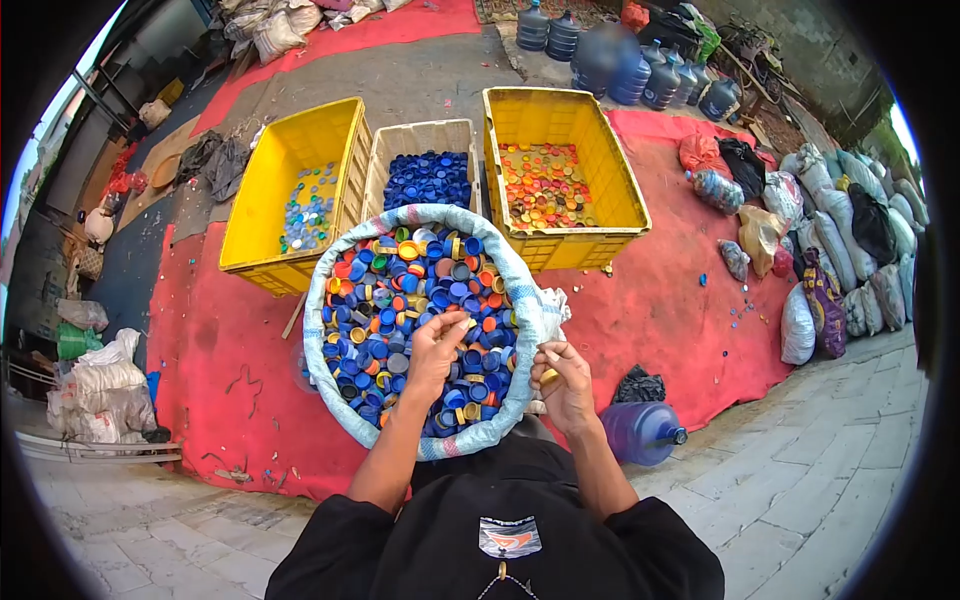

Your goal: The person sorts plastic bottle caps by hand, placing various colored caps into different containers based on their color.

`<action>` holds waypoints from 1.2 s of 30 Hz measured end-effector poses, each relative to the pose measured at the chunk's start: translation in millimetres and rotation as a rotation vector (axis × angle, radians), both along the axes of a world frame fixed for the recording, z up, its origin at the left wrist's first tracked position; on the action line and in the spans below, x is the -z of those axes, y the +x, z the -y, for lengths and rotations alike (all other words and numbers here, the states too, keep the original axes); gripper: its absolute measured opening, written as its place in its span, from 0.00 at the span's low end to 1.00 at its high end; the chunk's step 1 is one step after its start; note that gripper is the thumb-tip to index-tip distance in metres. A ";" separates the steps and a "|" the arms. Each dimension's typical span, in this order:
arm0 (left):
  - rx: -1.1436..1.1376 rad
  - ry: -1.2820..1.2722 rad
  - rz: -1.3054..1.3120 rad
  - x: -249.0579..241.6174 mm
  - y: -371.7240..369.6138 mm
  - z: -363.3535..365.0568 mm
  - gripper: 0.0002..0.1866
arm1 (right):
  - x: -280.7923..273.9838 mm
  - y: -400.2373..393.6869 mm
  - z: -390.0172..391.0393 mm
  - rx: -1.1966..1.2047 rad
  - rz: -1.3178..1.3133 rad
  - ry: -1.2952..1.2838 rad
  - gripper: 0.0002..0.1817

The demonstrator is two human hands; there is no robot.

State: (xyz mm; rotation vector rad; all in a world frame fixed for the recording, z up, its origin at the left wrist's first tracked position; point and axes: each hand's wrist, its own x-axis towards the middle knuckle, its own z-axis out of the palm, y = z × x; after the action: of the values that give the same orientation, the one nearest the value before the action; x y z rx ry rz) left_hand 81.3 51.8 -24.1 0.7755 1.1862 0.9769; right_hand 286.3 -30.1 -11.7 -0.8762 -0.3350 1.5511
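Observation:
A round woven sack with a rolled white-blue rim stands before me, full of blue, orange, yellow and green bottle caps. Over the caps is my left hand, its fingers pinched on a small yellowish piece. My right hand is just outside the sack's right rim, fingers curled around a yellow cap. Behind the sack stand a left yellow crate with pale and green caps, a whitish crate of blue caps, and a right yellow crate with orange, red and yellow caps.
A purple-blue water jug lies at the right beside a black bag. Filled sacks are piled at the far right. More jugs stand at the back. White sacks lie at the left, and red sheeting covers the ground.

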 end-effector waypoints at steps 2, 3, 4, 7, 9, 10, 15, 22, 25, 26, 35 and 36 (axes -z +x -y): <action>-0.081 -0.170 0.556 0.3 -27.1 2.9 0.16 | 2.2 -9.3 -11.2 -0.075 0.337 0.017 0.16; -0.101 -0.207 0.728 -7.1 -43.5 9.1 0.17 | -0.9 -25.8 -23.5 -0.130 0.609 0.047 0.15; -0.108 -0.248 0.901 -13.8 -53.3 16.0 0.19 | -6.6 -38.1 -33.8 -0.172 0.881 0.077 0.15; -0.160 -0.226 0.934 0.0 -70.8 28.6 0.20 | -5.6 -64.0 -58.5 -0.239 1.319 0.256 0.17; -0.191 -0.215 0.923 7.3 -78.0 35.0 0.21 | 5.1 -82.2 -71.8 -0.225 1.443 0.352 0.19; -0.214 -0.229 0.888 10.8 -80.8 37.7 0.20 | 8.6 -90.8 -77.6 -0.231 1.507 0.356 0.19; -0.216 -0.259 0.863 11.8 -85.2 47.6 0.16 | 25.9 -117.5 -98.7 -0.290 1.769 0.340 0.18; -0.191 -0.210 0.807 10.4 -82.3 47.7 0.20 | 34.9 -120.1 -106.4 -0.288 1.676 0.300 0.20; -0.147 -0.183 0.726 3.6 -76.2 43.4 0.18 | 23.5 -111.1 -104.6 -0.278 1.394 0.286 0.22; -0.128 -0.177 0.707 0.5 -73.5 41.2 0.17 | 16.7 -106.1 -101.0 -0.261 1.159 0.241 0.21; 0.057 -0.225 0.668 -39.9 -5.0 5.9 0.06 | -26.0 0.5 -51.6 0.046 -0.551 0.113 0.22; 0.077 -0.237 0.683 -42.9 9.3 0.8 0.06 | -26.7 11.2 -47.0 0.071 -0.564 0.118 0.21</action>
State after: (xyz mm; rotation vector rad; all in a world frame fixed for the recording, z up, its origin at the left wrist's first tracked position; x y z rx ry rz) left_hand 90.6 51.0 18.8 0.2532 0.6500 0.9116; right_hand 297.6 16.9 15.0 -0.3289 0.0139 1.6214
